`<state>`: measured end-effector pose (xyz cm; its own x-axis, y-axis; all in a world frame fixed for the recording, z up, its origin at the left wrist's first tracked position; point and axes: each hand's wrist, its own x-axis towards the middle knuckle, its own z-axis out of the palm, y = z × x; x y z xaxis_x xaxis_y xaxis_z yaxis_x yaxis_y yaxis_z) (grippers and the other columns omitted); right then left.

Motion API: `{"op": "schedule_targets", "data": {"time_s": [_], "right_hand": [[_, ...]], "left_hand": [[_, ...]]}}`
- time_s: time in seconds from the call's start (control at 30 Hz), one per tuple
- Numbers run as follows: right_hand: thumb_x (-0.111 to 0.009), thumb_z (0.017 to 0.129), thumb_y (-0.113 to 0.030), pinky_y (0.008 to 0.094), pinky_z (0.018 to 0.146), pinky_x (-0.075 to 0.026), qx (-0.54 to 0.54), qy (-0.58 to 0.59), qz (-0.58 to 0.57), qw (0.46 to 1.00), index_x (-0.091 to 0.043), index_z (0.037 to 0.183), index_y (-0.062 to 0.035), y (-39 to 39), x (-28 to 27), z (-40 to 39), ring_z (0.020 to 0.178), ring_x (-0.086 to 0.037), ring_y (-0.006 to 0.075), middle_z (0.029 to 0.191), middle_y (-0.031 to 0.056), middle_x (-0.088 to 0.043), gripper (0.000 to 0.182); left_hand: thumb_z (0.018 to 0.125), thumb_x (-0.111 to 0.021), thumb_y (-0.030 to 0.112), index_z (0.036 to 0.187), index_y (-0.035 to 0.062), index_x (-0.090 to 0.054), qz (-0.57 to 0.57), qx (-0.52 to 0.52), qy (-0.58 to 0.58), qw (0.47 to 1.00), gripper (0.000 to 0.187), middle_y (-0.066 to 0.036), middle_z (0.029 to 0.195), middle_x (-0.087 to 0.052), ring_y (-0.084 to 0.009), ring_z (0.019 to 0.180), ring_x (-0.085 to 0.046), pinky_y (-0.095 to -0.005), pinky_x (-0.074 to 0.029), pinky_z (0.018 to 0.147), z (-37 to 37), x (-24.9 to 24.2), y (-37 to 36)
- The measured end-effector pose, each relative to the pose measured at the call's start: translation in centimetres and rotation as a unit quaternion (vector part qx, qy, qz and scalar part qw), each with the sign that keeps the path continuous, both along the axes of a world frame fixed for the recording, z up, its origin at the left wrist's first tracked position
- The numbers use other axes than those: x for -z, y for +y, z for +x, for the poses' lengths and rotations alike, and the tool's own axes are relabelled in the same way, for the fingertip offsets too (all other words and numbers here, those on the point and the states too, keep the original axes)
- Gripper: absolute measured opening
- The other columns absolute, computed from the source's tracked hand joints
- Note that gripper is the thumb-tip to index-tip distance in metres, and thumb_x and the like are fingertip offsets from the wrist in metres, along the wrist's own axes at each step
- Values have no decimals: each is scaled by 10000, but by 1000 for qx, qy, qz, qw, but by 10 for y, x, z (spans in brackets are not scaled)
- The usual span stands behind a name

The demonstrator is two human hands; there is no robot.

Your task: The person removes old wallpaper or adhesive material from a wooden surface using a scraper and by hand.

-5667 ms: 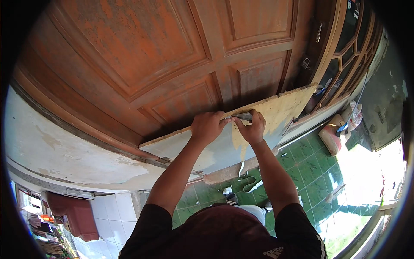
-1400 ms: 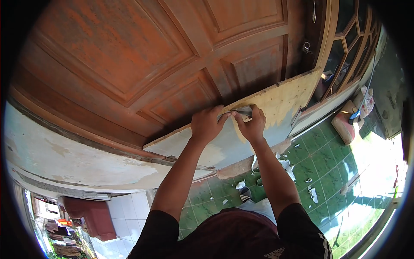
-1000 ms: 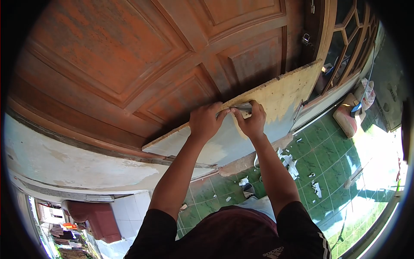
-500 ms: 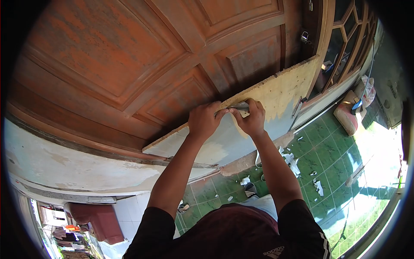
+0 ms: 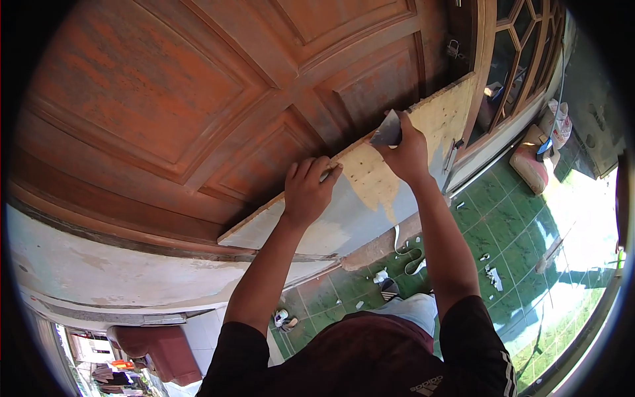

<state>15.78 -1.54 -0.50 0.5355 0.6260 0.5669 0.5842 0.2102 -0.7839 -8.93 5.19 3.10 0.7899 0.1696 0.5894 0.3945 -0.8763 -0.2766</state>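
My right hand (image 5: 409, 157) is closed round a flat grey metal scraper (image 5: 389, 130), its broad blade angled up and left at the top edge of a wooden board (image 5: 374, 184). The board leans on its long side against the door; patches of pale blue-grey coating remain around bare yellowish wood. My left hand (image 5: 307, 193) is at the board's upper edge, left of the scraper, with curled fingers and the thumb near them. A small greyish bit shows between that thumb and the fingers, too small to name.
A brown panelled door (image 5: 192, 86) with a padlock (image 5: 452, 47) rises behind the board. White peelings (image 5: 381, 276) and a long curled strip (image 5: 415, 263) lie on green floor tiles (image 5: 463, 231). Sacks (image 5: 531, 162) stand at right; a maroon seat (image 5: 155, 351) is at lower left.
The hands, close together on the grey piece before, are now apart. My right hand has moved up and right with the scraper, whose blade now shows; my left stays near the board's edge.
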Motion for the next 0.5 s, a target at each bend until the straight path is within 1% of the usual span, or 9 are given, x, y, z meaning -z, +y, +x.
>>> {"op": "schedule_targets", "data": {"time_s": [0.1,0.2,0.3,0.4,0.5], "right_hand": [[-940,741,-232,473,783,-596,-17,-46,-96,994,-649,1201,-29,-1,0,14,882,-749,420,906,201,-756,580],[-936,736,-249,480,755,-592,-2,-64,-55,996,-655,1186,-24,5,13,14,863,-744,425,876,205,-752,576],[-929,737,-246,490,731,-583,-8,-33,-36,999,-654,1182,-23,6,15,12,834,-734,430,861,202,-745,569],[-915,764,-235,486,738,-595,5,-83,-38,996,-633,1114,5,1,9,15,822,-745,434,867,204,-754,510],[-910,743,-206,507,756,-591,15,-94,-60,994,-629,1159,9,0,7,15,835,-739,445,877,218,-750,546]], "left_hand": [[876,-769,102,1037,168,-816,59,-5,16,998,180,-2,1067,-685,-221,1022,-620,-420,-413,841,2,0,3],[863,-769,121,1015,154,-793,87,0,29,996,157,5,1069,-682,-217,1022,-617,-427,-400,840,4,-3,4],[877,-725,142,1049,139,-767,128,-16,63,990,178,-1,1084,-664,-219,1055,-607,-423,-398,855,7,-3,2],[887,-672,161,1091,125,-728,151,-59,114,980,215,-8,1091,-636,-217,1097,-593,-422,-395,865,11,-6,-7],[879,-649,174,1125,118,-692,180,-83,143,970,256,-16,1093,-611,-213,1129,-579,-426,-398,874,13,0,-5]]}}
